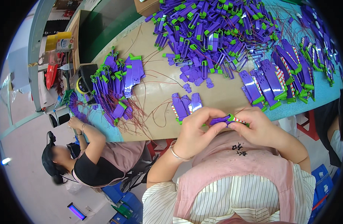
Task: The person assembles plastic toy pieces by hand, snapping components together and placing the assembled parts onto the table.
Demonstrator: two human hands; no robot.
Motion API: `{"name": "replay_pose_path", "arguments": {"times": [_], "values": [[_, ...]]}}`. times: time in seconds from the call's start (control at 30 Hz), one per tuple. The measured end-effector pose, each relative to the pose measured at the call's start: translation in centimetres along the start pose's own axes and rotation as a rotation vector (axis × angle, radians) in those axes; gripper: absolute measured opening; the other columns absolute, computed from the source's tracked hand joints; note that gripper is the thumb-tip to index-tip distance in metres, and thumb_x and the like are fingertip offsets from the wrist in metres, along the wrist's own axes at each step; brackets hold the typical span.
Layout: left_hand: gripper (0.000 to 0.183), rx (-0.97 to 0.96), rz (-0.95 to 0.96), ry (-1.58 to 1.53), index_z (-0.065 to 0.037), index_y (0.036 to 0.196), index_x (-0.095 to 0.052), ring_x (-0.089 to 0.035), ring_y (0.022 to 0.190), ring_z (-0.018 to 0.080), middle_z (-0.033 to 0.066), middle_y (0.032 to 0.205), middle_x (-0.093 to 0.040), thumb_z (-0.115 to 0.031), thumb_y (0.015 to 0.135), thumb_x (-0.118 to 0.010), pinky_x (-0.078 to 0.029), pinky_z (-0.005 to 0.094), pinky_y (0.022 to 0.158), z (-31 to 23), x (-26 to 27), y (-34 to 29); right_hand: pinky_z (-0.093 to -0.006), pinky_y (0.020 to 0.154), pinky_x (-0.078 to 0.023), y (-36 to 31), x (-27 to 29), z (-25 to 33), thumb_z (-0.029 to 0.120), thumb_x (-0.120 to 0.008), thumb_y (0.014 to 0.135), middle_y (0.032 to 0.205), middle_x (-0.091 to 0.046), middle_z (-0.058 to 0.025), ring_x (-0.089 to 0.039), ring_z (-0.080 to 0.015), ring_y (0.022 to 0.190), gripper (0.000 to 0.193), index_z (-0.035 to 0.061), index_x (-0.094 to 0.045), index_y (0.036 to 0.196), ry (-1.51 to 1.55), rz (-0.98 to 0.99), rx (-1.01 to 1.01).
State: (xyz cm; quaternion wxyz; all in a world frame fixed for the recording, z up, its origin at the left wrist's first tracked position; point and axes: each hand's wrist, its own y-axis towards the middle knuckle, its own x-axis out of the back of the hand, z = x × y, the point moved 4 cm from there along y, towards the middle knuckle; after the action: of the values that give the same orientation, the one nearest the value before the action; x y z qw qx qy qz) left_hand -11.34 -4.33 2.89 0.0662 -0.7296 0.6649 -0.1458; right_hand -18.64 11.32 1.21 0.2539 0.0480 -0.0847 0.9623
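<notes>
Downward head-worn fisheye, close above hands (199,128)

left fingers (215,129) and right fingers (240,129) around purple-green piece (219,120)

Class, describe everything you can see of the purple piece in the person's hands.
The purple piece looks like smooth plastic, with green parts and a red-and-white striped strip sloping down rightward. It lies roughly sideways, gripped by the left hand and right hand near the table edge. The hands hide much of it.
</notes>
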Motion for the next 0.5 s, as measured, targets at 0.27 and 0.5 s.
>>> {"name": "replay_pose_path", "arguments": {"times": [0.27,0.5], "values": [[0.014,-0.012,0.052,0.211,-0.001,0.088,-0.067,-0.058,0.085,0.0188,0.0083,0.082,-0.060,-0.015,0.085,-0.070,-0.046,0.0327,0.074,1.0,-0.4,0.7,-0.0413,0.089,-0.048,0.8,-1.0,1.4,0.005,-0.063,0.085,0.123,-0.057,-0.0217,-0.060,-0.0375,0.108,0.073,0.0117,-0.029,0.149,-0.048,-0.019,-0.087],[0.046,-0.291,0.017,-0.866,-0.003,0.067,-0.054,-0.052,0.080,0.0258,0.0120,0.077,-0.055,-0.030,0.100,-0.040,-0.045,0.0370,0.075,0.7,3.8,1.8,-0.0404,0.090,-0.046,0.5,-1.6,1.0,0.009,-0.058,0.091,0.117,-0.060,-0.0220,-0.059,-0.0371,0.108,0.057,0.0001,-0.034,0.142,0.251,-0.020,-0.104]]}}
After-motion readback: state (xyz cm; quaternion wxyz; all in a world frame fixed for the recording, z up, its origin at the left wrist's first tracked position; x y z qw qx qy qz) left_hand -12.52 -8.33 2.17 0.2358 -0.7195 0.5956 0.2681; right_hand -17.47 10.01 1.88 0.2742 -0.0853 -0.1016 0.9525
